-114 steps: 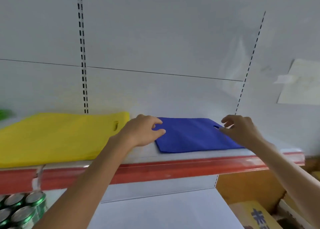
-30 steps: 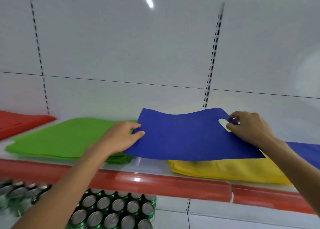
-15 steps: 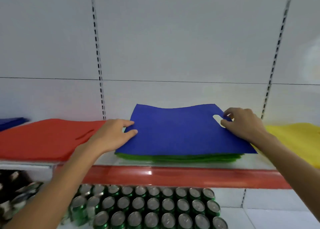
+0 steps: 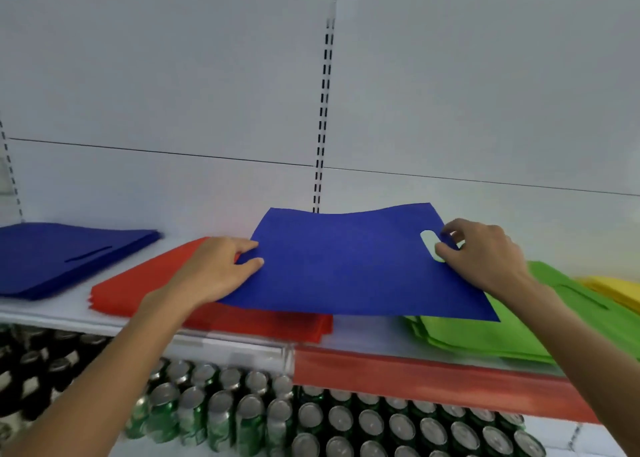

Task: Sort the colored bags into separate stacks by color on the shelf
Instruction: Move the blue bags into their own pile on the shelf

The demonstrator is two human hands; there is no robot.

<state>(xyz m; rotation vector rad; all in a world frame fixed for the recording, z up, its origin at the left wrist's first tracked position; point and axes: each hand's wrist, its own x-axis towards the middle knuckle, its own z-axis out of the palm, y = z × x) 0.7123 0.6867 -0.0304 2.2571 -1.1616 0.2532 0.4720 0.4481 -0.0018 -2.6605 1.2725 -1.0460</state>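
Observation:
A flat blue bag (image 4: 349, 266) hangs just above the shelf, spread over the red stack (image 4: 145, 290) and the near edge of the green stack (image 4: 512, 332). My left hand (image 4: 221, 269) pinches the bag's left edge. My right hand (image 4: 481, 255) pinches its right end beside the cut-out handle hole. A blue stack (image 4: 59, 255) lies at the far left of the shelf. A yellow stack (image 4: 613, 287) shows at the far right edge.
The shelf (image 4: 433, 373) has a red front strip on the right and a clear strip on the left. Several green drink cans (image 4: 242, 418) fill the level below. A white back panel with a slotted upright (image 4: 323, 110) rises behind the bags.
Both hands have carried the blue bag leftward along the shelf, from over the green stack to over the red stack. The blue stack at the far left has come into view.

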